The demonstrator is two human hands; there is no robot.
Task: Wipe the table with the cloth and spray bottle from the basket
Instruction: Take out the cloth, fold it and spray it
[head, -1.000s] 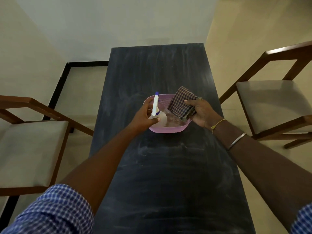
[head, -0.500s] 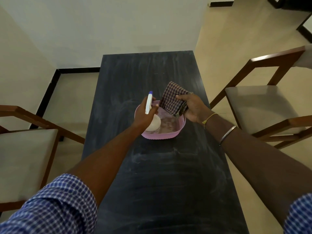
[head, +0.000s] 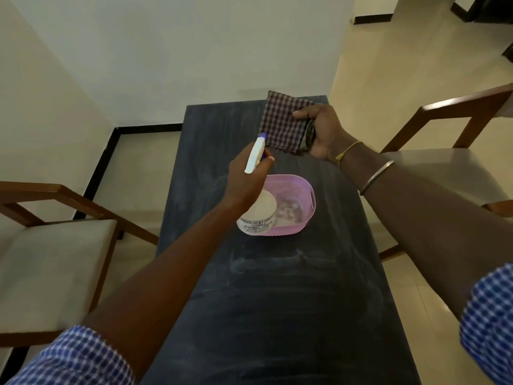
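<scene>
My left hand [head: 245,177] grips the neck of a white spray bottle [head: 259,213] with a white and purple nozzle, held in the air over the left side of the pink basket [head: 304,190]. The nozzle points toward the far end of the table. My right hand [head: 322,132] holds a folded dark checked cloth [head: 283,122] up above the far part of the dark, smeared table [head: 277,287]. The basket stands on the table's middle, and I cannot make out what lies inside it.
A wooden chair with a pale seat [head: 47,262] stands to the left of the table, another [head: 449,173] to the right. A white wall runs behind the table's far end. Tiled floor lies on both sides.
Both hands have risen out of the basket: the left lifted the spray bottle up, the right carried the cloth up and toward the far end. The view has tilted down and closer.
</scene>
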